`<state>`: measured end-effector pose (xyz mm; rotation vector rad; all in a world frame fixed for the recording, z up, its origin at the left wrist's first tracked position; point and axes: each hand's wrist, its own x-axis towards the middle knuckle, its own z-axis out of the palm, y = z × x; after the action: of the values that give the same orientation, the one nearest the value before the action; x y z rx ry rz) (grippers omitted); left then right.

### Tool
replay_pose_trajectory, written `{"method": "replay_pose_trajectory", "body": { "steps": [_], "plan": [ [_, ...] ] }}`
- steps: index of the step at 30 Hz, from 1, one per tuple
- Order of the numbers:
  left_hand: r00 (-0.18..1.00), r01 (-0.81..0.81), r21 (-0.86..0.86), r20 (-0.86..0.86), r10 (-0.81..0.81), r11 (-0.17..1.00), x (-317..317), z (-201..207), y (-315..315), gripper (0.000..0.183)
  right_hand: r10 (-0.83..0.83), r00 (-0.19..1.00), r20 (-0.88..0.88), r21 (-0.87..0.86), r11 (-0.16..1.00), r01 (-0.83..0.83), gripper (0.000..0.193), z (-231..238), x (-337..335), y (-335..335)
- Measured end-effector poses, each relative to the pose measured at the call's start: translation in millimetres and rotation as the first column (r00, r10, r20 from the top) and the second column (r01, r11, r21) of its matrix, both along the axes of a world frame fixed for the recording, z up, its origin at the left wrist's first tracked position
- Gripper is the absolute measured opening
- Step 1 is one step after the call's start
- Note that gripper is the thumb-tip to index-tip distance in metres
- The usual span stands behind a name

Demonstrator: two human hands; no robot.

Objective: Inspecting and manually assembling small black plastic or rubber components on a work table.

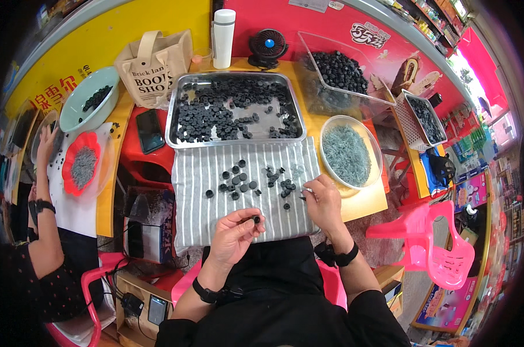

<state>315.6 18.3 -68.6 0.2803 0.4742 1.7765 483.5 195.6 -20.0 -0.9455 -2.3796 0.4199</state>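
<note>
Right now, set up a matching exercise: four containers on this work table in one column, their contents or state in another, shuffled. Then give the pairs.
Things:
1. metal tray
2. clear round bowl
3. mint green bowl
4. red scalloped dish

Contents:
A. a few black caps at one side
B. grey pins, beside another person's arm
C. many black caps across the bottom
D. grey pins, near the right hand

Pairs: 1-C, 2-D, 3-A, 4-B
</note>
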Motion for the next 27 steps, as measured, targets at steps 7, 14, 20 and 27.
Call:
{"method": "replay_pose_trajectory", "body": {
  "steps": [7,14,20,27],
  "plan": [
    [1.000,0.013,-0.024,0.015,-0.012,1.000,1,0,-2,0.026,0.030,0.989,0.143,-0.029,0.999,-0.026,0.006,-1,-6,12],
    [1.000,0.016,0.004,0.008,-0.016,1.000,2,0,-2,0.026,0.126,0.989,0.082,-0.042,0.992,-0.123,0.006,-2,-2,19],
    [1.000,0.010,-0.021,-0.025,-0.010,1.000,0,-3,-3,0.025,0.082,0.950,-0.303,-0.489,0.842,-0.228,0.007,-7,1,-24],
    [1.000,0.011,-0.019,-0.015,-0.012,1.000,1,1,-2,0.026,0.072,0.948,-0.309,-0.301,0.938,-0.169,0.009,-20,-9,-38]
  ]
}}
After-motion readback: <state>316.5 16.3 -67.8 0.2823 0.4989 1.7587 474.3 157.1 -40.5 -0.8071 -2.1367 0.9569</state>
